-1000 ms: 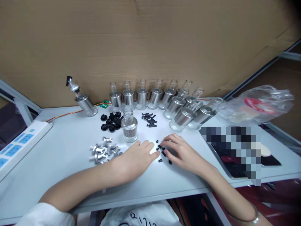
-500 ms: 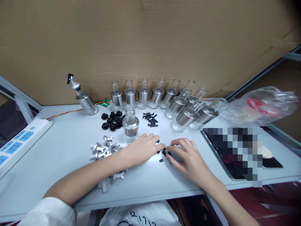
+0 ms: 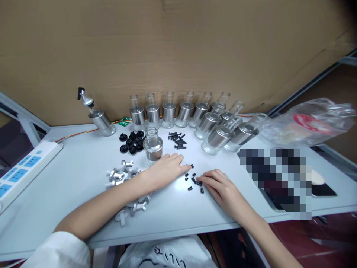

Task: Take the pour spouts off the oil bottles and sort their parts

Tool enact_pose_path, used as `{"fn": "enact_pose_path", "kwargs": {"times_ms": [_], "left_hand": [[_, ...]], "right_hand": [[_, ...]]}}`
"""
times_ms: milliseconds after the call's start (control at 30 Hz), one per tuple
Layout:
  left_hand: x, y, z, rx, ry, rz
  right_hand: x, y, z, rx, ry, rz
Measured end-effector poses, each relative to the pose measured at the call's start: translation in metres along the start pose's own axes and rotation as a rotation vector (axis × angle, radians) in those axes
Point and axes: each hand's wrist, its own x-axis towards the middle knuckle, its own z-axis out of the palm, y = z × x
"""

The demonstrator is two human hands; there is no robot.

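Note:
My left hand lies low over the table with fingers stretched out. Its index fingertip touches or nearly touches a small black piece. My right hand has its thumb and fingers close together, their tips at another small black plastic piece; whether that piece is lifted cannot be made out. Between the hands are several more short black pieces. A glass bottle with a metal sleeve stands just behind my left hand. Silver pourer spouts are heaped under and beside my left forearm.
Several metal-sleeved bottles line the back. One bottle at left has a pourer. Black stoppers and thin black levers lie behind. A power strip is left; a plastic bag and partly blurred-out tablet are right.
My left index finger has shifted slightly up and away from the cluster of black pieces. The right hand's spread fingers have drawn together at a piece, and more of the pieces now show.

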Motion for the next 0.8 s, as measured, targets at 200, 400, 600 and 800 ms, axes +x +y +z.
{"fn": "enact_pose_path", "kwargs": {"times_ms": [200,400,600,800], "left_hand": [[-0.002,-0.001,-0.008,-0.019,0.0,0.002],[-0.004,0.006,-0.012,-0.013,-0.022,0.021],[-0.005,0.008,-0.011,0.001,-0.054,0.036],[-0.005,0.007,-0.009,0.008,-0.074,0.03]], "right_hand": [[0.002,0.003,0.001,0.022,0.025,0.04],[0.009,0.002,-0.008,0.038,0.055,0.074],[0.009,0.004,-0.006,0.039,0.039,0.072],[0.008,0.0,-0.009,0.065,-0.005,0.041]]}}
